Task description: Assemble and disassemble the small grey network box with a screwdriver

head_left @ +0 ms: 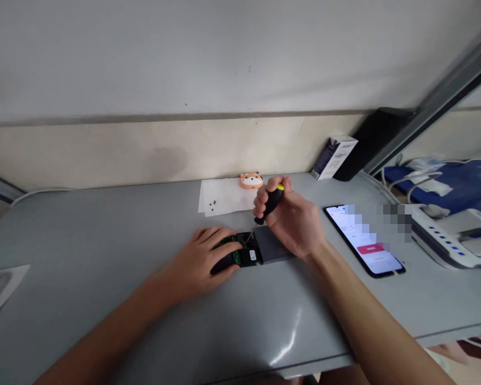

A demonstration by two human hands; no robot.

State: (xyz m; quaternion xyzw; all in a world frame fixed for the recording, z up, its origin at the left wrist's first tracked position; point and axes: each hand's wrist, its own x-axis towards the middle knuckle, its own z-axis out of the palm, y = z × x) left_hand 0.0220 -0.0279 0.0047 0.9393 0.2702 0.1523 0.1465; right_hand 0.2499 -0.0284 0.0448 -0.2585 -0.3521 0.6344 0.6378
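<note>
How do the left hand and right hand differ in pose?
The left hand lies palm down, clasping one end of a dark device; the right hand is raised, gripping a screwdriver.
The left hand is spread wide; the right hand curls into a fist.
Both hands are bare.

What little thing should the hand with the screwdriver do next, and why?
Probably give the screwdriver a small twist: the right hand grips its handle, its tip points down into the opened device, and the left hand steadies that. Tiny dark bits, perhaps screws, lie on the paper.
</note>
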